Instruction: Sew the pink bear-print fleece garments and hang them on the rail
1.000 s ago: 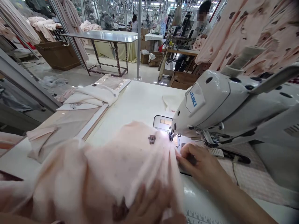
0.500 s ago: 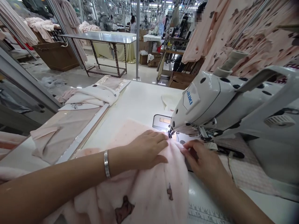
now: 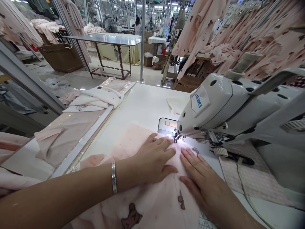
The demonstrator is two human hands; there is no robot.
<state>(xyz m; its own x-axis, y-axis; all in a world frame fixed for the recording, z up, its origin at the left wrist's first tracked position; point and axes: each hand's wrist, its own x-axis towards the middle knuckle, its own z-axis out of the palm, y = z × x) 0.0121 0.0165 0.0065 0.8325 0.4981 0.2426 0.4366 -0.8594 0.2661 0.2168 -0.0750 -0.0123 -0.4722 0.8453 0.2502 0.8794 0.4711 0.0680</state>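
Note:
Soft pink fabric (image 3: 164,203) with brown bear prints lies across the sewing table and runs up to the lit needle area of a white JUKI sewing machine (image 3: 209,95). My left hand (image 3: 154,156), with a silver bracelet (image 3: 113,178) at the wrist, rests on the fabric just left of the presser foot (image 3: 175,136), fingers spread. Flat on the cloth to the right of the foot lies my right hand (image 3: 197,175), its fingers stretched out. Whether the needle is in the cloth cannot be made out.
A folded white cloth (image 3: 95,98) lies on the table's left part. A cream scrap (image 3: 177,103) sits behind the needle area. Pink garments (image 3: 269,47) hang at the right. Beyond stand a metal-topped table (image 3: 107,38), a pole (image 3: 143,47) and a brown bin (image 3: 60,58).
My right hand has gone from pinching the fabric's edge to lying flat on it. The fabric by the foot is smoother and spreads further right. My left hand stays beside the foot.

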